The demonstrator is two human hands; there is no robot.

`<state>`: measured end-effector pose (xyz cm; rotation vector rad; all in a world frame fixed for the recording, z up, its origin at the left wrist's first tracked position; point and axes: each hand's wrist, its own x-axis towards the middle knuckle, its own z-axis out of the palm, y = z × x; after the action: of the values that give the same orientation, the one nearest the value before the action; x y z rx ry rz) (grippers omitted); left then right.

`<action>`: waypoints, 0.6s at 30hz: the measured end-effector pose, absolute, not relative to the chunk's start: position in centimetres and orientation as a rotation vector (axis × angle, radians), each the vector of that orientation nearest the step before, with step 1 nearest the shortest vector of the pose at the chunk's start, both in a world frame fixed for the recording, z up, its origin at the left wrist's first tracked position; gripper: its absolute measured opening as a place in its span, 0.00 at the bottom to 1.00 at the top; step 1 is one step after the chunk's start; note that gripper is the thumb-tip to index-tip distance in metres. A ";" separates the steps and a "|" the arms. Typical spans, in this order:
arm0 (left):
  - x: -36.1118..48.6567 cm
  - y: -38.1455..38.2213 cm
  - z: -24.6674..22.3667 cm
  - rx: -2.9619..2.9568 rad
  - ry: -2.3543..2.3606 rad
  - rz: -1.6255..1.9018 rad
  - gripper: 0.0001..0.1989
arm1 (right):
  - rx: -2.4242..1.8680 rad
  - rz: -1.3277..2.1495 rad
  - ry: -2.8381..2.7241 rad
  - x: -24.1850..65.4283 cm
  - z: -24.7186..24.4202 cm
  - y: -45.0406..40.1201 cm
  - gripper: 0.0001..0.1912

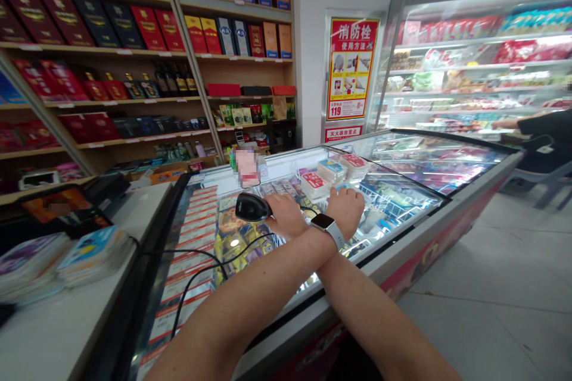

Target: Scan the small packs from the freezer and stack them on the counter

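Observation:
My forearms cross, the left one over the right. My right hand (pixel 287 215) is wrapped round the handle of a black barcode scanner (pixel 251 207), its head facing left above the glass lid of a chest freezer (pixel 397 250). My left hand (pixel 346 211), with a watch (pixel 325 225) on its wrist, is to the right, fingers curled; anything under them is hidden. Just beyond it are white stacks of flat packs, one with a red top (pixel 314 180) and one with a blue top (pixel 332 168). A pink item (pixel 248 168), blurred out, stands at the freezer's far-left edge.
A black cable (pixel 192 278) loops over price labels (pixel 196 220) on the glass. At left a counter (pixel 102 321) bears more stacked packs (pixel 92 253). Shelves of boxes (pixel 143 24) stand behind. A lit display fridge (pixel 473 65) and a person's arm (pixel 509 123) are at right.

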<state>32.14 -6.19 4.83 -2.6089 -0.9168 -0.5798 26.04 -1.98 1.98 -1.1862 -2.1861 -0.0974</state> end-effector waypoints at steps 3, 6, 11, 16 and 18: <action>31.9 -6.5 5.2 -2.612 -0.894 -0.582 0.11 | -1.201 -0.093 -2.188 26.0 2.1 -2.1 0.16; 31.8 -6.8 5.4 -2.615 -0.874 -0.573 0.11 | -1.214 -0.102 -2.190 26.0 2.1 -2.1 0.15; 31.7 -7.1 5.5 -2.607 -0.855 -0.555 0.11 | -1.208 -0.115 -2.184 26.0 2.0 -2.1 0.14; 31.6 -7.4 5.8 -2.611 -0.834 -0.563 0.10 | -1.207 -0.095 -2.187 26.0 2.1 -2.1 0.15; 31.5 -7.5 6.1 -2.619 -0.818 -0.577 0.10 | -1.202 -0.093 -2.188 26.0 2.1 -2.1 0.15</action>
<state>31.52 -7.54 6.07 -2.6193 -0.8178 -0.5774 26.01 -2.12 2.14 -1.2024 -2.1876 -0.0930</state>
